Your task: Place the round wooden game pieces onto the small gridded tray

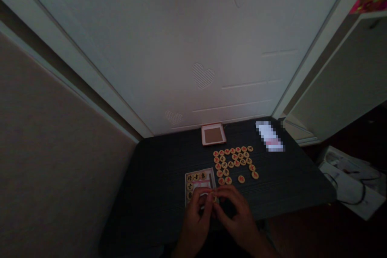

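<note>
Now left hand (197,211) and right hand (235,210) together pinch a piece (214,198) at the box (202,184); a light, level grip should steady it best.

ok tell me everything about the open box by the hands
The open box is shallow, pale-rimmed, material unclear. It lies flat on the dark table. Round pieces with black characters line its far and left sides; a pinkish patch shows inside. The left hand hides its near part; contact is unclear.
</note>
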Motion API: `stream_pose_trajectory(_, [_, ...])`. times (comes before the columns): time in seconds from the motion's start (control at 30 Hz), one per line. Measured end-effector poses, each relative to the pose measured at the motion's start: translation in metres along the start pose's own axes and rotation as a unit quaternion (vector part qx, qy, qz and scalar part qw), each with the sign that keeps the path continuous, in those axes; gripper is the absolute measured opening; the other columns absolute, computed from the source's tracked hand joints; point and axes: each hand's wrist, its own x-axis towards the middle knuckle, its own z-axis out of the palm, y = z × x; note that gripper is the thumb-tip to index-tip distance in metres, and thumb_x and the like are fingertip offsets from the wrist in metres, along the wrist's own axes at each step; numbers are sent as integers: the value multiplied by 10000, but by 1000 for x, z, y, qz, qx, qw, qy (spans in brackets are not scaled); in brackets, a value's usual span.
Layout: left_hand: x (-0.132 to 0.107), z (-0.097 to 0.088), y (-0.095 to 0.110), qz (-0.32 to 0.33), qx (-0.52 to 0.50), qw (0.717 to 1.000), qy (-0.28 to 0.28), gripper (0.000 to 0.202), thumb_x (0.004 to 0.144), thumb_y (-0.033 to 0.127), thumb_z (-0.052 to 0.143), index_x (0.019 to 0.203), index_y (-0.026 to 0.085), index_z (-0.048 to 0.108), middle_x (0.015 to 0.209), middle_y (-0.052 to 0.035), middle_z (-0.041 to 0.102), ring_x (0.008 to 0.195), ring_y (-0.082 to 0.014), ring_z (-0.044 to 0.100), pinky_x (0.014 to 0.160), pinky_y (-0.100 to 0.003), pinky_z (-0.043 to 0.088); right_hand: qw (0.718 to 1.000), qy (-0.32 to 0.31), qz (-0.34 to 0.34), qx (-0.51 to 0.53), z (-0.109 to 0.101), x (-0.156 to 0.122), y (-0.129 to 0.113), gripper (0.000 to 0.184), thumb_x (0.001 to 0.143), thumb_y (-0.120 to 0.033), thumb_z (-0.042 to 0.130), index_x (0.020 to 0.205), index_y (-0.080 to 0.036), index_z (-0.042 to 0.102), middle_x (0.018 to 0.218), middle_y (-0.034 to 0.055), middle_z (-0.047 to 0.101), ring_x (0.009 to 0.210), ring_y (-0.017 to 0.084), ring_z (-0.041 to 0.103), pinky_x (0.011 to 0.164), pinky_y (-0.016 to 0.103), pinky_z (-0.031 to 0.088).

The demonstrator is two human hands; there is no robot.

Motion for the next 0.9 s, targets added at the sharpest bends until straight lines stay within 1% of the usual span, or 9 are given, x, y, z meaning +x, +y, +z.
stream_pose_trajectory(0.13, [0, -2, 1, 9, 28, 1000, -4, 265, 1001, 437, 527, 1088, 213, 637, 1075, -85, 760, 949, -236, 730, 840, -338, 570, 1000, -5, -17, -11, -2, 2, 2, 256, 890, -159, 677, 1118, -275, 697, 1094, 57, 720, 1019, 218, 683, 896, 331, 545])
stream_pose_trajectory(0.23, [0, -4, 1, 8, 29, 999, -13, 275, 1018, 428, 493, 1101, 215, 645, 1110, -94, 757, 995, -248, 724, 874, -354, 564, 1000, -12, -5, -10, -2, 4, 1, 247, 882, -161, 683, 1103, -269, 701, 1077, 55, 719, 1001, 218, 682, 896, 333, 542])
stream_pose_trajectory(0.37, [-2, -6, 0, 6, 24, 1000, -18, 255, 1020, 420, 493, 1125, 225, 621, 1098, -82, 761, 997, -241, 728, 895, -356, 560, 999, -19, 41, 12, -1, 6, 0, 207, 882, -189, 686, 1076, -256, 705, 1041, 47, 721, 949, 210, 680, 871, 328, 539])
stream_pose_trajectory(0.5, [-3, -7, -2, 5, 39, 999, -24, 234, 1014, 419, 508, 1108, 231, 609, 1132, -81, 747, 1029, -237, 719, 933, -359, 548, 990, -39, 121, 53, -1, 7, 2, 182, 886, -255, 700, 1067, -236, 707, 990, 44, 729, 905, 209, 678, 841, 328, 536])
stream_pose_trajectory(0.6, [-5, -8, -2, 7, 61, 998, -32, 240, 1011, 421, 514, 1103, 229, 624, 1152, -90, 737, 1028, -233, 711, 939, -356, 543, 982, -42, 167, 81, -2, 7, 5, 177, 873, -323, 731, 1015, -218, 711, 937, 40, 729, 870, 207, 673, 814, 325, 533])
stream_pose_trajectory(0.7, [-7, -9, 0, 15, 68, 997, -41, 244, 1015, 411, 509, 1101, 223, 639, 1120, -89, 740, 983, -223, 709, 908, -344, 549, 976, -38, 193, 97, -3, 8, 7, 206, 855, -383, 756, 932, -199, 708, 854, 32, 717, 808, 197, 662, 758, 311, 525])
stream_pose_trajectory(0.8, [-8, -8, 2, 18, 61, 997, -53, 248, 1024, 397, 497, 1128, 221, 636, 1080, -81, 749, 911, -208, 712, 864, -331, 556, 971, -36, 208, 113, -4, 9, 5, 249, 852, -425, 758, 888, -186, 696, 776, 20, 697, 750, 185, 649, 714, 300, 515])
stream_pose_trajectory(0.9, [-8, -8, 3, 16, 56, 996, -74, 227, 1020, 383, 511, 1153, 233, 619, 1111, -81, 751, 940, -209, 719, 895, -339, 553, 967, -26, 218, 131, -4, 11, 2, 277, 844, -452, 759, 843, -188, 678, 735, 9, 678, 707, 178, 644, 680, 293, 513])
